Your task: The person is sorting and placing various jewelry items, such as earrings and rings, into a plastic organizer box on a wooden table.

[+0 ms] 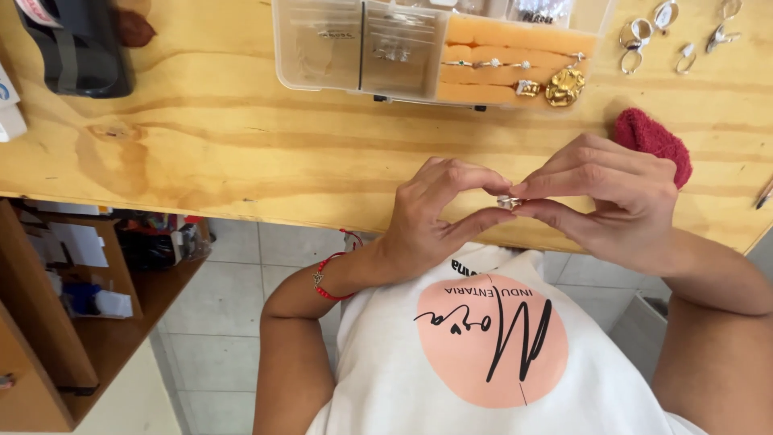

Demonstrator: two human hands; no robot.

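Shiny metal ring [508, 201] (small), matt grained wooden table [241, 137].

Two hands, the left hand [427, 217] and the right hand [616, 197], meet over one small silver ring [508, 201]. On the wooden surface [241, 137] sit one clear plastic organizer box [322, 48], one red cloth [652, 138] and one black pouch [76, 48]. About six loose silver rings [636, 36] lie at the top right corner.

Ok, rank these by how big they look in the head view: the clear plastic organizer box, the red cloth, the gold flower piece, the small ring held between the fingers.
1. Clear plastic organizer box
2. Red cloth, partly hidden by the right hand
3. Gold flower piece
4. Small ring, pinched by both hands, the left hand included; mostly covered.
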